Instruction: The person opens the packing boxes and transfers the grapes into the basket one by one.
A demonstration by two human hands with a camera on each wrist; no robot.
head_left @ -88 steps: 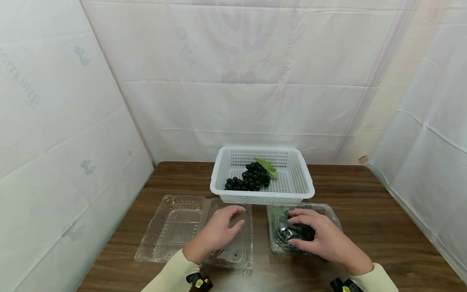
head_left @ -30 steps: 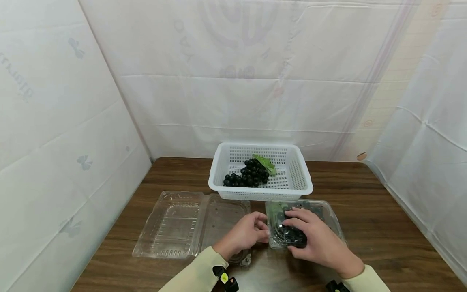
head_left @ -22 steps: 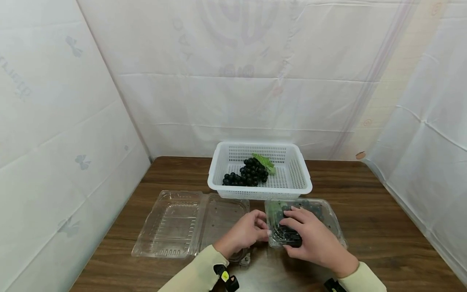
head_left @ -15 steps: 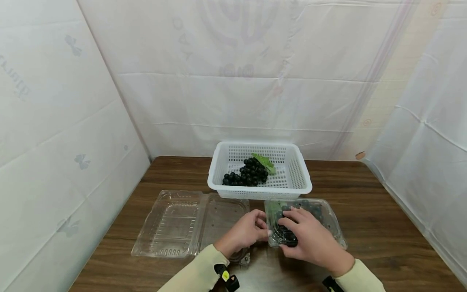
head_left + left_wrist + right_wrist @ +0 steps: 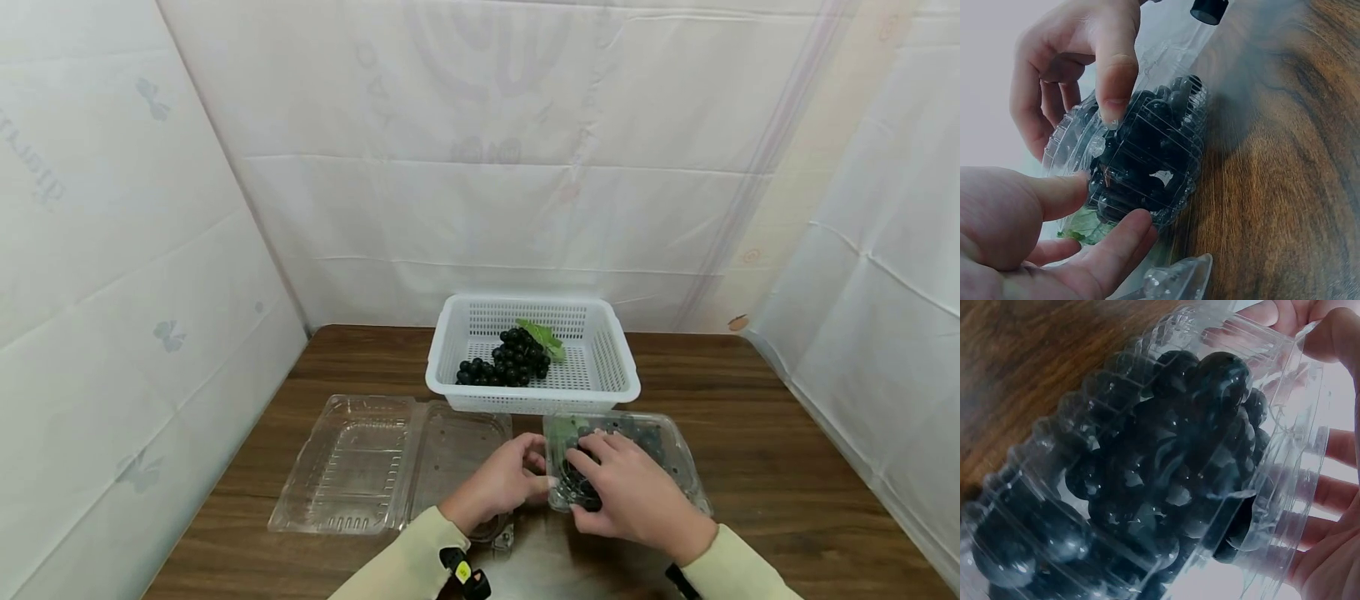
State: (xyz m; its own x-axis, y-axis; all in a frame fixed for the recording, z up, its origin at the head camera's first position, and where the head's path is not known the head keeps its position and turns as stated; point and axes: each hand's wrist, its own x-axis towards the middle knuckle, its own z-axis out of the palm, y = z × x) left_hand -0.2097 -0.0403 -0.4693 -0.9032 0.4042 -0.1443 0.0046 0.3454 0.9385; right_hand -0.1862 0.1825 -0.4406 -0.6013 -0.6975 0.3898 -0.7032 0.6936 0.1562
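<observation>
A closed clear plastic clamshell box (image 5: 678, 467) of dark grapes (image 5: 1154, 134) lies at the table's right front. Green leaf (image 5: 564, 437) shows through its left end. At that end, my left hand (image 5: 501, 479) has its thumb at the rim and its fingers at the corner. My right hand (image 5: 637, 496) arches over the lid, fingertips on top and thumb at the front rim. In the left wrist view, this thumb (image 5: 1116, 90) presses the rim beside the latch. The right wrist view shows the grapes (image 5: 1166, 469) close through ribbed plastic.
A second clamshell box (image 5: 360, 467) lies open flat to the left, its right half partly behind my left hand. Behind both boxes stands a white slotted basket (image 5: 596, 400) with loose grapes (image 5: 517, 358) and a leaf (image 5: 542, 333). White sheeting (image 5: 480, 208) closes off the table's back.
My left hand has moved from over the open box to the filled box's left end and stays there. My right hand has slid left along the lid.
</observation>
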